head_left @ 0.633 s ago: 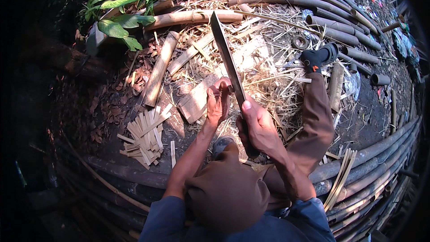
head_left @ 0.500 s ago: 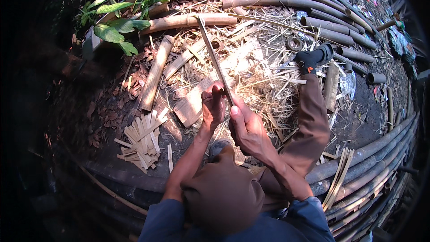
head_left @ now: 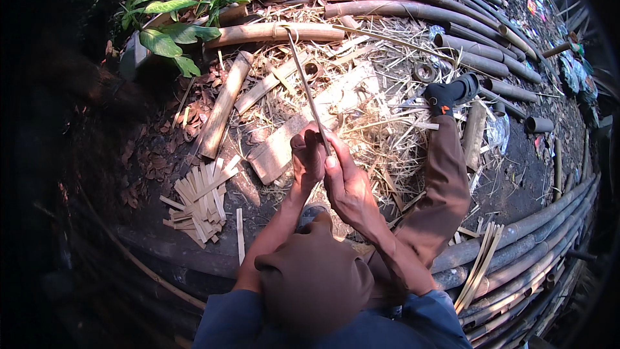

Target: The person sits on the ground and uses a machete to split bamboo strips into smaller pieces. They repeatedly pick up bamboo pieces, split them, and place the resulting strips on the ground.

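A long, thin bamboo strip (head_left: 303, 81) slants up and away from my hands, its far end beside a thick bamboo piece (head_left: 271, 34). My left hand (head_left: 307, 158) is closed around the strip near its close end, with a dark covering over some of its fingers. Pressed against the same end is the thumb of my right hand (head_left: 351, 190), whose other fingers curl underneath. Whether a blade lies between the hands is hidden. Below them is my bent knee in brown trousers (head_left: 313, 278).
Cut flat strips (head_left: 200, 203) lie heaped at the left. Shavings (head_left: 381, 136) and a flat board (head_left: 278, 152) cover the ground ahead. Bamboo poles (head_left: 516, 236) are stacked at the right and far side. My outstretched leg (head_left: 445, 181) and a leafy plant (head_left: 161, 42) flank the work area.
My right hand has come closer to my left, shifting a little leftward and down. The bamboo strip has turned and shows a narrower side. The whole view has shifted slightly.
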{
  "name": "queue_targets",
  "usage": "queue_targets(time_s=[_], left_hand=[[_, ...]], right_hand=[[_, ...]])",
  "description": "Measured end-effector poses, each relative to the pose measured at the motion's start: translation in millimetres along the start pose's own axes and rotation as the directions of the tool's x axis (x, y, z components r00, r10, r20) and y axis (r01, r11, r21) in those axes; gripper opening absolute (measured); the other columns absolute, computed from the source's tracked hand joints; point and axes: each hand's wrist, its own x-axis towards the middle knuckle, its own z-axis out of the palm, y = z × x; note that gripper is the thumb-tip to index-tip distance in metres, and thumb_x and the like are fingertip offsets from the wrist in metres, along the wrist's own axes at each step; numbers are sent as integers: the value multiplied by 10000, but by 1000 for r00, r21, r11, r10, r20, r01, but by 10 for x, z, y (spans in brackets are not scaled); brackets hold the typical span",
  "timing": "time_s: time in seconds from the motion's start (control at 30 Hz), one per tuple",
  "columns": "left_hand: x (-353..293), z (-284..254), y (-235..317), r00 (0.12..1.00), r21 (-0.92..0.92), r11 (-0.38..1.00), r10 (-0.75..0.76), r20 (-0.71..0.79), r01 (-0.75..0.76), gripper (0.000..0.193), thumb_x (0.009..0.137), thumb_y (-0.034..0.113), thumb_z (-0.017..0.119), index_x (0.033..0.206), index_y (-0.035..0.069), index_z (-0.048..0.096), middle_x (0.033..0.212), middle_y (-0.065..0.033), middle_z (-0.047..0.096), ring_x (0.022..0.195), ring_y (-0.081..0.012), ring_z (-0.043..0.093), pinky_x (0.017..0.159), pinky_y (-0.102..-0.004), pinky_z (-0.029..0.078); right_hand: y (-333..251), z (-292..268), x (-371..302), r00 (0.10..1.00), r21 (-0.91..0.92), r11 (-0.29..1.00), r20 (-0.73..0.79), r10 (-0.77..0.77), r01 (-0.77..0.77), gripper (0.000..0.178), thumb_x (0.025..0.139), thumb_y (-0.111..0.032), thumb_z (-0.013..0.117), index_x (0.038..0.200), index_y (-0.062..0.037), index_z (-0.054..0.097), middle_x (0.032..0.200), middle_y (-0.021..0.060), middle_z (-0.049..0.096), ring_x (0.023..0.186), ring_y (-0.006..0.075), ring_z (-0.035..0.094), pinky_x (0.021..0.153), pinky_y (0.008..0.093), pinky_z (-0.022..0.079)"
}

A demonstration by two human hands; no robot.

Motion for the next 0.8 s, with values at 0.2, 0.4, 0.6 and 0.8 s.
queue_targets(time_s=[0.2, 0.4, 0.6, 0.8], left_hand=[[-207, -330, 606, 930, 478, 875, 106, -352, 80, 570, 1025, 527, 222, 737, 64, 388, 698, -39, 422, 680, -144, 446, 642, -322, 361], [-144, -519, 949, 945, 775, 608, 121, -305, 173, 505, 1048, 365, 333, 748, -6, 497, 616, -28, 452, 579, -125, 411, 518, -297, 333], [-72, -1028, 896, 898, 756, 600, 136, -419, 262, 519, 1039, 366, 328, 783, -23, 557, 594, -47, 491, 533, -135, 452, 492, -298, 356], [-50, -1058, 941, 900, 711, 658, 115, -421, 249, 500, 1034, 339, 341, 754, -15, 555, 617, -38, 488, 567, -126, 448, 518, -281, 351]], right_hand=[[63, 295, -29, 1000, 8, 1000, 3, -21, 21, 419, 997, -216, 466, 1357, -41, 341, 883, 258, 630, 701, 435, 638, 604, 481, 493], [612, 776, -59, 989, 108, 986, 89, 121, -130, 233, 984, -267, 498, 1028, -41, 535, 623, 224, 539, 600, 408, 584, 564, 474, 450], [956, 699, -22, 928, 88, 935, 184, 323, -343, 396, 1004, -355, 440, 919, 18, 542, 641, 187, 508, 563, 276, 506, 587, 412, 418], [1304, 867, 186, 900, 128, 902, 215, 379, -411, 476, 996, -412, 426, 885, 18, 598, 574, 131, 513, 547, 193, 494, 561, 404, 422]])
